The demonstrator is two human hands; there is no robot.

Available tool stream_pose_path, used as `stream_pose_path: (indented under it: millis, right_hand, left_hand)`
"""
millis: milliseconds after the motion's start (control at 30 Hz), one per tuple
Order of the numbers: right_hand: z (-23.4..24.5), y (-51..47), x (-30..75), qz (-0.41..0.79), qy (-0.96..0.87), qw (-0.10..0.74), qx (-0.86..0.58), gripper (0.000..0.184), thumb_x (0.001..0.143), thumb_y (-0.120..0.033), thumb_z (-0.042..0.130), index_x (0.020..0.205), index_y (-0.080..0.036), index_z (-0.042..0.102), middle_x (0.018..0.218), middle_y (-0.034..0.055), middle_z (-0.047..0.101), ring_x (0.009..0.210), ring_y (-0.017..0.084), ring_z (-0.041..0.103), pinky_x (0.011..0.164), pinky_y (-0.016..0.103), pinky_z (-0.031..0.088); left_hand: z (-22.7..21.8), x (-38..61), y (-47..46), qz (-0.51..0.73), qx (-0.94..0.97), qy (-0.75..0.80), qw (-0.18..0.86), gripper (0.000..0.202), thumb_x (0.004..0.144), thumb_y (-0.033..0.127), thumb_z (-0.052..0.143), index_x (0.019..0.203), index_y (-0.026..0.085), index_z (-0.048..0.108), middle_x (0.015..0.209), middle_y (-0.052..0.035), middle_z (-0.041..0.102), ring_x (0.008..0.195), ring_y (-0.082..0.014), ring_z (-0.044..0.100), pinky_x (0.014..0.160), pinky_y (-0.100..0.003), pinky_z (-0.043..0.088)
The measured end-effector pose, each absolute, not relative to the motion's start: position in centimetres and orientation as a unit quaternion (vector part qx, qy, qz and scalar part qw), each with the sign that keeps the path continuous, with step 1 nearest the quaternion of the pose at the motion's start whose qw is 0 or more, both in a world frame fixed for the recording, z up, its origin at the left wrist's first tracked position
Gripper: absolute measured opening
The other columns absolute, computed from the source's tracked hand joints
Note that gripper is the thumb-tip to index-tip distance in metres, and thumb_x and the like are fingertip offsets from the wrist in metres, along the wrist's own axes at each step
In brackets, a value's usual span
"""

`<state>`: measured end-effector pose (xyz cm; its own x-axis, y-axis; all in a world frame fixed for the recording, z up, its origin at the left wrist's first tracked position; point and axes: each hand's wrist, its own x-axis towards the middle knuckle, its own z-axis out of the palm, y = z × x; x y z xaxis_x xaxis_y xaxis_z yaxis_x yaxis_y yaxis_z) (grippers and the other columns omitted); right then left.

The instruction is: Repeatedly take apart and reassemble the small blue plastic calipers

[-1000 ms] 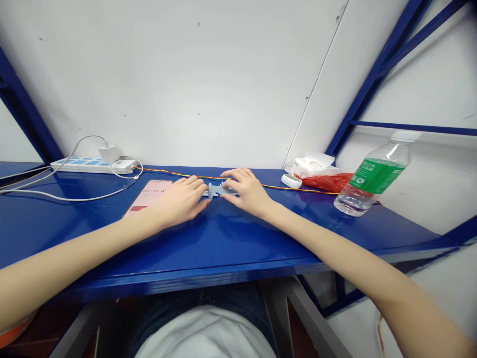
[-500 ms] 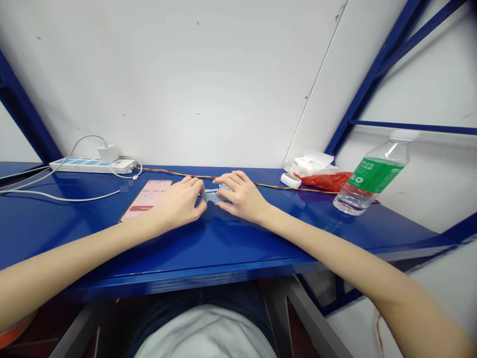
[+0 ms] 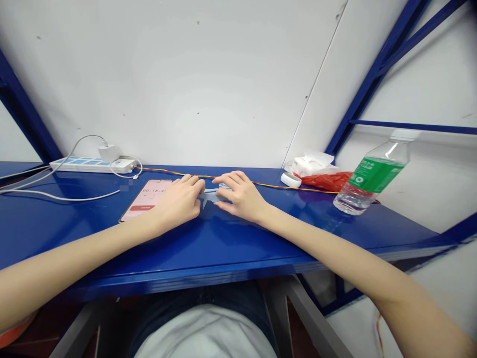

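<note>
A small light blue piece [image 3: 209, 196], perhaps folded, lies low over the blue table between my hands; its kind is not clear. My left hand [image 3: 183, 198] has curled fingers at the piece's left end, with the fingertips partly hidden. From the other side, my right hand [image 3: 241, 195] grips its right end, thumb below and bent fingers above. Part of the piece is covered by these fingers. Beside and partly under my left forearm lies a phone [image 3: 147, 195] with a pink timer screen.
A white power strip [image 3: 91, 164] with a charger and white cables sits at the back left. Red and yellow wires [image 3: 270, 186] run along the back. To the right are a white oval device [image 3: 290, 180], a red plastic bag [image 3: 324, 181], tissues [image 3: 311, 163] and a water bottle [image 3: 372, 176].
My left thumb has drawn back slightly to the left, and a pointed lower edge of the light blue piece now shows. My right hand has stayed nearly still.
</note>
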<state>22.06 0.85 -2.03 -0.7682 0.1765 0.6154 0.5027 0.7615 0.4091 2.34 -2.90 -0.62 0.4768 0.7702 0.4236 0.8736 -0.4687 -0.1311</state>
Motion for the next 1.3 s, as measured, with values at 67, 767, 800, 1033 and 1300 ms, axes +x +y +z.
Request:
stream_pose_path:
  millis: [67,767,800,1033,1300]
  right_hand:
    - [-2.0,0.9,22.1,-0.284,-0.896,0.282,-0.192,0.014,0.086,-0.029,0.057,0.083,-0.018,0.064,0.111,0.0111,0.064,0.102,0.024,0.054,0.086,0.041,0.040]
    - [-2.1,1.4,22.9,-0.108,-0.929,0.213,-0.285,0.014,0.079,-0.031,0.068,0.079,-0.018,0.064,0.113,0.0089,0.062,0.104,0.023,0.056,0.091,0.041,0.041]
    - [-2.0,1.4,23.0,-0.082,-0.935,0.198,-0.281,0.015,0.079,-0.033,0.068,0.078,-0.018,0.064,0.113,0.0083,0.062,0.104,0.023,0.056,0.091,0.040,0.042]
    - [-1.5,2.0,23.7,-0.035,-0.936,0.182,-0.301,0.021,0.083,-0.040,0.062,0.089,-0.020,0.064,0.114,0.0082,0.060,0.105,0.024,0.055,0.091,0.041,0.044]
    - [-2.1,4.8,25.7,-0.084,-0.895,0.150,-0.412,0.010,0.080,-0.025,0.063,0.089,-0.020,0.064,0.108,0.0088,0.061,0.099,0.025,0.057,0.082,0.040,0.046]
  left_hand:
    - [-0.7,2.2,-2.8,-0.147,-0.847,-0.477,0.184,0.023,0.072,0.008,0.039,0.087,0.017,0.054,0.093,-0.0093,0.061,0.095,-0.0262,0.054,0.078,-0.038,0.045]
    - [-1.6,0.1,-0.6,-0.069,-0.884,-0.411,0.211,0.024,0.090,0.024,0.039,0.095,0.016,0.061,0.097,-0.0092,0.062,0.094,-0.0226,0.055,0.086,-0.036,0.044]
    - [-1.6,-0.2,-0.2,-0.065,-0.881,-0.419,0.210,0.024,0.090,0.025,0.040,0.097,0.015,0.061,0.099,-0.0095,0.062,0.097,-0.0233,0.055,0.087,-0.036,0.045]
    - [-1.4,-1.4,1.5,-0.026,-0.874,-0.436,0.211,0.030,0.090,0.032,0.040,0.101,0.016,0.062,0.106,-0.0107,0.062,0.104,-0.0252,0.055,0.087,-0.037,0.046]
    - [-2.0,-1.6,2.7,-0.033,-0.881,-0.422,0.214,0.028,0.089,0.028,0.037,0.084,0.017,0.062,0.090,-0.0085,0.066,0.092,-0.0218,0.059,0.087,-0.035,0.047]
